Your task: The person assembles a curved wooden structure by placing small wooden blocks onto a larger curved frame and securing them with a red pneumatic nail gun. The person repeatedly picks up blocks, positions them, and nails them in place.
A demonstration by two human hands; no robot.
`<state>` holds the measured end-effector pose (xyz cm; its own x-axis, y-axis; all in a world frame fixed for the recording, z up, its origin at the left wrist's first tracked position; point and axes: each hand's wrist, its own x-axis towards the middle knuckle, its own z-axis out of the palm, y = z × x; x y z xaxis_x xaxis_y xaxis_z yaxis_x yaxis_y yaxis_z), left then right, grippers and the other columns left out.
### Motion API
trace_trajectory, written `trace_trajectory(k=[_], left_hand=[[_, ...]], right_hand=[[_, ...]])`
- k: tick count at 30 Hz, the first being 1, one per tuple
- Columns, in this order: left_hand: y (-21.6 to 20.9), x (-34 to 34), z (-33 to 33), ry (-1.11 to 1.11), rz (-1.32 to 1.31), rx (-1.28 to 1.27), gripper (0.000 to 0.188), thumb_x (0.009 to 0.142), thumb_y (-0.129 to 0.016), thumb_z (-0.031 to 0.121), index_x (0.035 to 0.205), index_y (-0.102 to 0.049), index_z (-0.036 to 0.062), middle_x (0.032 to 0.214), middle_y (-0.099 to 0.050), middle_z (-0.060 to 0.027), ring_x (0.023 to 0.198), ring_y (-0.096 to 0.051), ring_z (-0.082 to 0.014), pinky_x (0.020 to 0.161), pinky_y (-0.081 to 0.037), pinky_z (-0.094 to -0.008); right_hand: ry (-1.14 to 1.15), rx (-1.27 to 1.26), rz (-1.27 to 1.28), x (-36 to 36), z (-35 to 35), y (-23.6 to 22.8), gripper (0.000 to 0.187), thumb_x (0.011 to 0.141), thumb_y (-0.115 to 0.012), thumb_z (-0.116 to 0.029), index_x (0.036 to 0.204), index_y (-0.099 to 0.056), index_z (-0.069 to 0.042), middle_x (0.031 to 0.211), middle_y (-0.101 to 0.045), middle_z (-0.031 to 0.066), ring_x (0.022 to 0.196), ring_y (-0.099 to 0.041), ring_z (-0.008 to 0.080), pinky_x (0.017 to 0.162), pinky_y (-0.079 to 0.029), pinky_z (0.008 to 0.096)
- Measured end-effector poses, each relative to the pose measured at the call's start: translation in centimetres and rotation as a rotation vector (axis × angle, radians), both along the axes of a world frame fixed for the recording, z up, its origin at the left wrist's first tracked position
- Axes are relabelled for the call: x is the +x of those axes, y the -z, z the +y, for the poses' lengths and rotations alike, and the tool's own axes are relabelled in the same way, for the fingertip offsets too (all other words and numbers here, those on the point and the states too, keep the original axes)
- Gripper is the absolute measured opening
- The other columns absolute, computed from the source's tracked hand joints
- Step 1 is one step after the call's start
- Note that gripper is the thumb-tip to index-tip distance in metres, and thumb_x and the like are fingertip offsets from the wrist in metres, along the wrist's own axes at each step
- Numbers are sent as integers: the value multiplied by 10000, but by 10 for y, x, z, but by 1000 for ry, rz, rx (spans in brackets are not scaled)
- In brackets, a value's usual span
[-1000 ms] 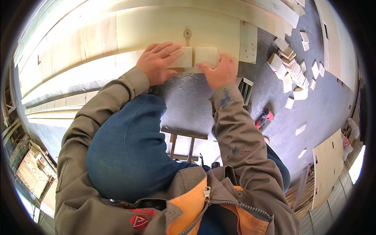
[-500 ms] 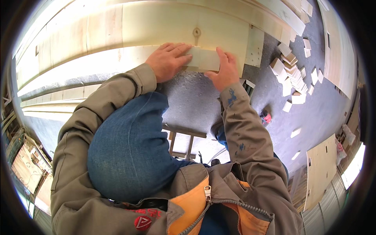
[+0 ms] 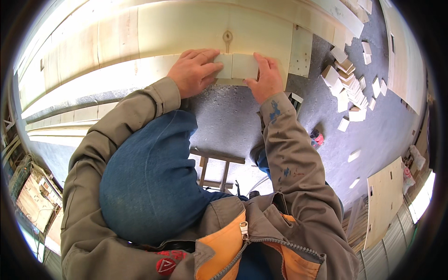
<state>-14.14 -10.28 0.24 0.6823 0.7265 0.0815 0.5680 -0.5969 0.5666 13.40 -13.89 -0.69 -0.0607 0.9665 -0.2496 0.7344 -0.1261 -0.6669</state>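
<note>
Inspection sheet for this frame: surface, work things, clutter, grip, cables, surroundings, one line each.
Surface: pale wooden panel, dark knot showing.
Work things: small wood block and pale strip, end to end near the panel's front edge.
Clutter: loose wood pieces on the grey floor, right; red object by the right sleeve.
Grip: left hand over the strip; right hand, thumb and forefinger apart, at the block's right end.
Cables: nothing seen for certain.
Surroundings: wooden frame at centre.

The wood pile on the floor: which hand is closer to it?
Right. The right hand is left of the wood pile; the left hand is farther left.
</note>
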Motion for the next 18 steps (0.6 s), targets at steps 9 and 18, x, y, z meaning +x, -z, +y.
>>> trace_trajectory(k=[9,18], left_hand=[[-1,1,0,-9,7,-24,475,816,-826,111,1279,-721,126,1511,-576,-146,1384,-543,-343,1139,-429,-474],[1,0,-1,-31,38,-57,578,819,-830,123,1371,-660,105,1533,-561,-137,1395,-527,-358,1157,-423,-474]], right_hand=[[-14,26,15,0,-2,-4,788,744,-850,-67,1469,-543,-48,1384,-557,201,1254,-595,381,1054,-524,428],[-72,28,-22,0,1,-2,811,761,-861,-67,1495,-514,-69,1393,-548,186,1256,-597,390,1052,-525,430]])
